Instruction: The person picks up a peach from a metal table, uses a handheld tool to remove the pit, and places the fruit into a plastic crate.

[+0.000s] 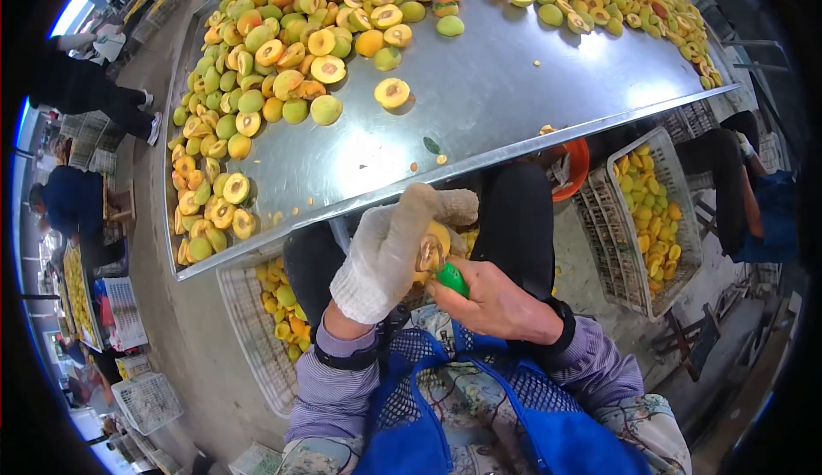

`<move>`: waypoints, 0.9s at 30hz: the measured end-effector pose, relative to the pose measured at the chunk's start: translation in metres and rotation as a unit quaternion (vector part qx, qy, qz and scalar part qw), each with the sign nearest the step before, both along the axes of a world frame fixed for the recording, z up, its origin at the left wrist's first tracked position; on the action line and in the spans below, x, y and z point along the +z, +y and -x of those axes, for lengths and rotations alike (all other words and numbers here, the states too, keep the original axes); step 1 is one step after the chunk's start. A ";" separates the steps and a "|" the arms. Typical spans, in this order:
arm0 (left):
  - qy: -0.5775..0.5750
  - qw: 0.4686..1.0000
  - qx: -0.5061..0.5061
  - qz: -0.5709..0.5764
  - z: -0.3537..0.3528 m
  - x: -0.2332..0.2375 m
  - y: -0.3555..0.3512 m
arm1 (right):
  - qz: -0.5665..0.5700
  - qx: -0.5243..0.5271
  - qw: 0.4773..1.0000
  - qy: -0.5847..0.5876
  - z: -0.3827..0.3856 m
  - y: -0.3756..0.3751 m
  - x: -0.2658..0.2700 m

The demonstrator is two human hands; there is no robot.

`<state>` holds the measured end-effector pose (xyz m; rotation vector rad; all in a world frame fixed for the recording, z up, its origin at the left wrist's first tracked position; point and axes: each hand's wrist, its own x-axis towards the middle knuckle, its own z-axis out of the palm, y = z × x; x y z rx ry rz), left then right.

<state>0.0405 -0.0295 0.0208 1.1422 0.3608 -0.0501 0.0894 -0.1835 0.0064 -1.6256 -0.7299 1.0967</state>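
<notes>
My left hand (390, 248), in a dirty white knitted glove, is wrapped round a halved yellow fruit (434, 244) with its cut side showing. A brown stone or hollow shows in the middle of that half. My bare right hand (497, 297) grips a small tool by its green handle (453, 280). The tool's metal end meets the cut face of the fruit. Both hands are close together above my lap, just in front of the near edge of the metal table (479, 107).
Green and yellow fruits (265, 56), many halved, are heaped on the table's left and far side. Crates of fruit stand below left (248, 329) and right (599, 235), near a red bucket (578, 167). A person (762, 192) sits at the right; others are at the left.
</notes>
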 end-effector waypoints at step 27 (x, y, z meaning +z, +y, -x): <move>-0.112 0.948 0.112 -0.274 0.010 -0.005 -0.016 | -0.051 0.048 0.903 0.424 -0.002 -0.002 0.004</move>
